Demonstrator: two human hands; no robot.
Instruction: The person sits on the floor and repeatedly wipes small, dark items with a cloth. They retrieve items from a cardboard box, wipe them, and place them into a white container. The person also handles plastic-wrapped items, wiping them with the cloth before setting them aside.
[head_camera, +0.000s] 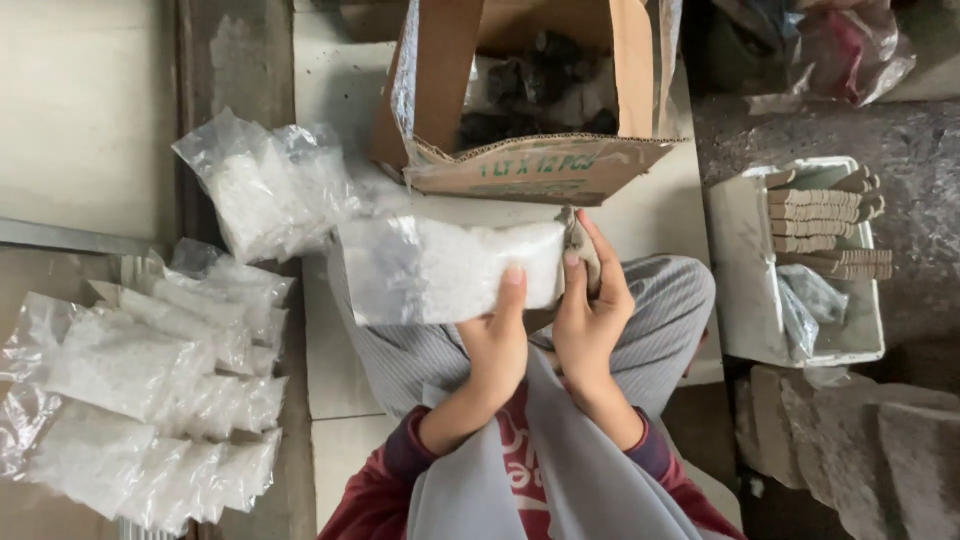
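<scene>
Above the lap, left hand (495, 345) and right hand (590, 310) both clamp a clear bag of white granules (450, 270), cardboard box (530, 165) just beyond.

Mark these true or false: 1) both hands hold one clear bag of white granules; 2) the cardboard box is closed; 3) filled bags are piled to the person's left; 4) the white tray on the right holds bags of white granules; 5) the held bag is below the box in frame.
1) True: the left hand and right hand both grip the clear bag of white granules.
2) False: the cardboard box is open, with dark contents showing.
3) True: the pile of filled bags lies at the left.
4) False: the white tray holds brown ridged strips.
5) True: the bag sits just below the box's front flap.
</scene>
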